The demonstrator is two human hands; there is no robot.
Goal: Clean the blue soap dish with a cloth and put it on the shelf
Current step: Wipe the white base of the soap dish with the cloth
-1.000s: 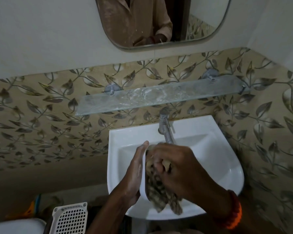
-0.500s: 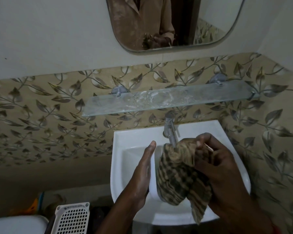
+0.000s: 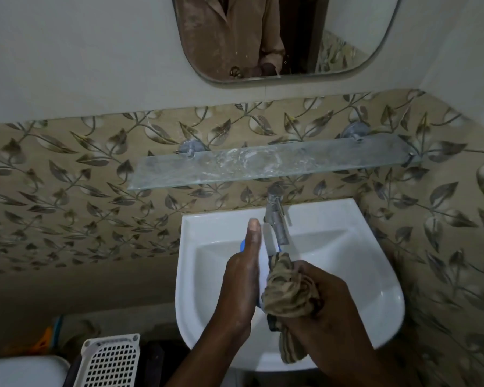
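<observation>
Soap dish (image 3: 263,270) is held on edge over the white sink (image 3: 375,289), mostly hidden, just slivers of blue and white showing. Left hand (image 3: 242,280) has it pinned with a flat palm, grip clamped along its side. Right hand (image 3: 323,308) is fisted around the bunched striped cloth (image 3: 287,296), pressed to the dish from 3 o'clock. Tap (image 3: 275,219) crowds the dish's top edge at 12. Glass shelf (image 3: 263,163) above looks bare. No readable writing anywhere.

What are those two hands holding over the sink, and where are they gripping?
The left hand holds the blue soap dish on edge, palm flat against its side. The right hand grips a bunched brown cloth around its middle, pressed to the dish.
</observation>
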